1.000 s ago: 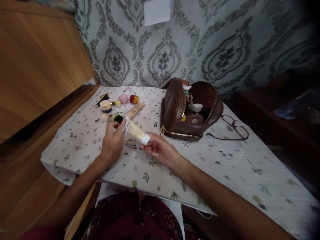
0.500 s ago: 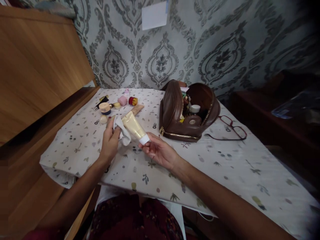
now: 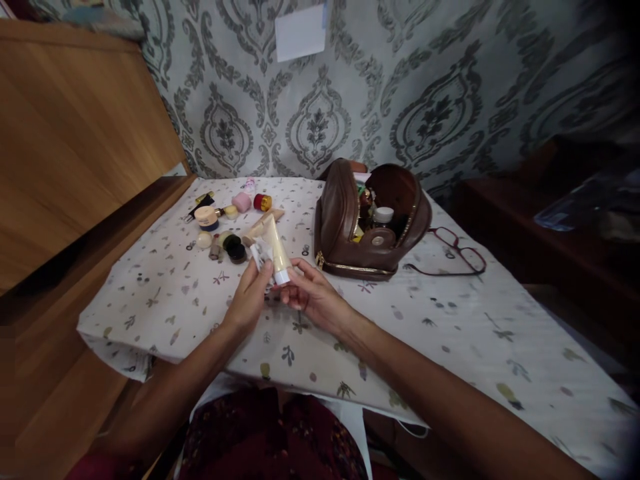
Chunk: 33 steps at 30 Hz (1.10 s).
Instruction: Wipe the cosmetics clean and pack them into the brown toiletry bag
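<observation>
My right hand (image 3: 316, 291) pinches the white cap end of a pale gold squeeze tube (image 3: 278, 248), which tilts up and away from me. My left hand (image 3: 251, 293) is closed on a white cloth (image 3: 261, 257), thumb on top, and the cloth presses against the tube's left side near the cap. Behind the tube, a flat beige tube (image 3: 273, 215) lies partly covered on the table. Just left of the cloth sit a dark open jar (image 3: 235, 249) and a small greyish bottle (image 3: 215, 251).
An unzipped brown leather bag (image 3: 345, 230) holding cosmetics stands to the right, with red-framed glasses (image 3: 473, 260) beside it. At the back left are a cream-lidded jar (image 3: 206, 218), a pink item (image 3: 242, 202) and a red-and-gold jar (image 3: 263, 203). A wooden cabinet (image 3: 85, 107) borders the left.
My left hand and the cloth have moved right, from beside the tube's far end to near its cap, uncovering the dark jar and small bottle. The tube now stands more upright.
</observation>
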Available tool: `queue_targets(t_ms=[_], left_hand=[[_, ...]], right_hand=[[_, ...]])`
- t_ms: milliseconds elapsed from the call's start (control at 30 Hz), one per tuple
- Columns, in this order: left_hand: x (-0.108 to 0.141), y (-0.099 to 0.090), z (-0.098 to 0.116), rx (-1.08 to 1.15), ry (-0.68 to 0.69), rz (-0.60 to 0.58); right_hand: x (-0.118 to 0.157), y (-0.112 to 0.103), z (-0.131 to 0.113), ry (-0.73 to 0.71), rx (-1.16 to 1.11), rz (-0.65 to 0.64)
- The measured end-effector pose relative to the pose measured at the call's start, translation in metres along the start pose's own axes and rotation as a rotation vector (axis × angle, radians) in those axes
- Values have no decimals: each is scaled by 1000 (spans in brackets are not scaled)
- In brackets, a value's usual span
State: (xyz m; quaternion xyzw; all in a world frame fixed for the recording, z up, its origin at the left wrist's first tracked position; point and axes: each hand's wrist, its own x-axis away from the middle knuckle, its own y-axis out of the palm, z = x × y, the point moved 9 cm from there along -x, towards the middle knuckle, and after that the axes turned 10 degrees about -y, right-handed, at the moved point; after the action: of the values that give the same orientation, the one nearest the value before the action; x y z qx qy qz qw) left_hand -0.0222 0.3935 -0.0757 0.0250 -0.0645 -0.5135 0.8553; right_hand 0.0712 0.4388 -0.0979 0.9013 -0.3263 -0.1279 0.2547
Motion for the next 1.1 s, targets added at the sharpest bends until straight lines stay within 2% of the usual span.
queue_targets(t_ms=[100, 167, 300, 400, 500, 600, 700, 767, 900, 1000, 1100], left_hand=[[7, 4, 3, -148, 20, -66], [11, 8, 3, -170, 25, -119], [14, 15, -3, -87, 31, -177], [10, 14, -8, 38, -2, -133], [5, 10, -14, 217, -110, -89], [4, 5, -17, 319, -198, -51], [5, 0, -16, 302, -208, -36], [5, 0, -14, 256, -171, -45], [7, 0, -9, 64, -56, -60], [10, -10, -1, -195, 32, 55], [20, -21, 22, -405, 248, 212]], right_hand=[[-2, -5, -6, -89, 196, 32], [-2, -10, -14, -182, 399, 65], [6, -13, -37, -403, 880, 159], [14, -4, -49, -541, 1066, 144], [16, 2, -49, -589, 1035, 84], [8, -2, -37, -476, 821, 42], [0, -8, -22, -334, 565, 38], [-4, -8, -14, -267, 481, 13], [-5, -11, -11, -203, 462, 21], [-6, -16, -14, -222, 470, 66], [-6, -19, -13, -231, 472, 80]])
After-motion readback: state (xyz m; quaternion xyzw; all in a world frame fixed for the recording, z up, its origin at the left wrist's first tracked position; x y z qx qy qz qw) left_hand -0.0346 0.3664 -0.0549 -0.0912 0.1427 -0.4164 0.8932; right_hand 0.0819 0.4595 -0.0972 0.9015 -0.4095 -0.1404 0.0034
